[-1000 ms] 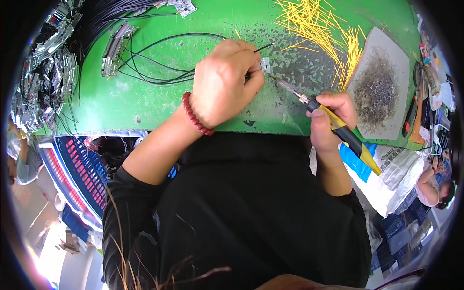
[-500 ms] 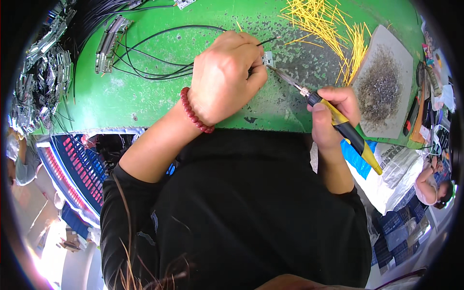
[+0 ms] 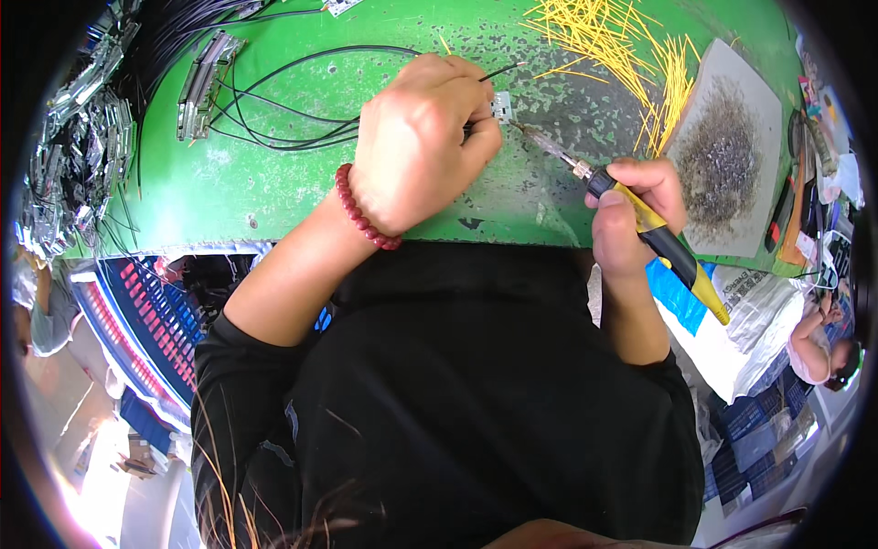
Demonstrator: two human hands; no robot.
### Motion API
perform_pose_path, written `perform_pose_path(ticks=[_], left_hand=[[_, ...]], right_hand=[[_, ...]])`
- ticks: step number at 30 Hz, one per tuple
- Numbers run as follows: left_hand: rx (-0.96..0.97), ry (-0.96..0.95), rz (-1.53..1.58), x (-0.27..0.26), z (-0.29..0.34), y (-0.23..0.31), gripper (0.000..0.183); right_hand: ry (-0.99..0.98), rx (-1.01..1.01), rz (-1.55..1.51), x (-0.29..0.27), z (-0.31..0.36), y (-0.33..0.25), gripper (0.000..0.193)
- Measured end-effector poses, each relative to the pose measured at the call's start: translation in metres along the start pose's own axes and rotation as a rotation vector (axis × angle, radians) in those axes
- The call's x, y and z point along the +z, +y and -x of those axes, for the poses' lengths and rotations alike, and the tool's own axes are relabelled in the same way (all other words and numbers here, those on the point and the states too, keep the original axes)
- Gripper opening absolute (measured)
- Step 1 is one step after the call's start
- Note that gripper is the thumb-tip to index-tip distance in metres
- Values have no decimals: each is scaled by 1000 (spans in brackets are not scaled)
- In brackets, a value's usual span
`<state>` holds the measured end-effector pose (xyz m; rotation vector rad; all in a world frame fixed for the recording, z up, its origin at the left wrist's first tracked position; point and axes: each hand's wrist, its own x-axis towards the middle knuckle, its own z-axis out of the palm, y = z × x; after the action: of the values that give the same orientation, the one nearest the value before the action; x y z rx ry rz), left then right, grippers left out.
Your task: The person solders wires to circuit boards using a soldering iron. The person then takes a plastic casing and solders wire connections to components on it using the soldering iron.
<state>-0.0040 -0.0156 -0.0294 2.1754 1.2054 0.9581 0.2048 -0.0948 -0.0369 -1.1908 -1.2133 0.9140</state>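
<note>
In the head view, the left hand [image 3: 416, 142] lies on the green desk [image 3: 274, 188] with its back turned up and the forearm coming in from the lower left. Its fingers are curled together and clamped on a small grey part [image 3: 500, 106], which sits on the desk just at the fingertips. A thin black wire [image 3: 498, 70] comes out from under the same fingers. A red bead bracelet [image 3: 361, 212] is around the wrist.

The right hand [image 3: 631, 215] is near the front edge of the desk, with the fist closed around a soldering iron [image 3: 654, 233] that has a yellow and black handle. The iron is tilted, and its metal tip [image 3: 530, 134] points up and to the left, ending just beside the grey part.

A pile of yellow wire pieces [image 3: 631, 46] lies at the far right of the desk. Beside it is a grey square pad [image 3: 727, 156] covered with dark crumbs. Loops of black cable [image 3: 283, 110] lie at the left of the left hand. A blue plastic bag [image 3: 675, 291] hangs below the desk edge, under the right hand.
</note>
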Motion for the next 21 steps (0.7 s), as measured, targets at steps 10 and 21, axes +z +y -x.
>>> perform_pose_path(ticks=[10,21], left_hand=[[-2,-55,-13,-2,-5,0,4],[-43,-128,-11,-4,-12,2,10]], right_hand=[[-7,51,-11,2,-2,-7,21],[-41,30,-19,2,-4,-4,24]])
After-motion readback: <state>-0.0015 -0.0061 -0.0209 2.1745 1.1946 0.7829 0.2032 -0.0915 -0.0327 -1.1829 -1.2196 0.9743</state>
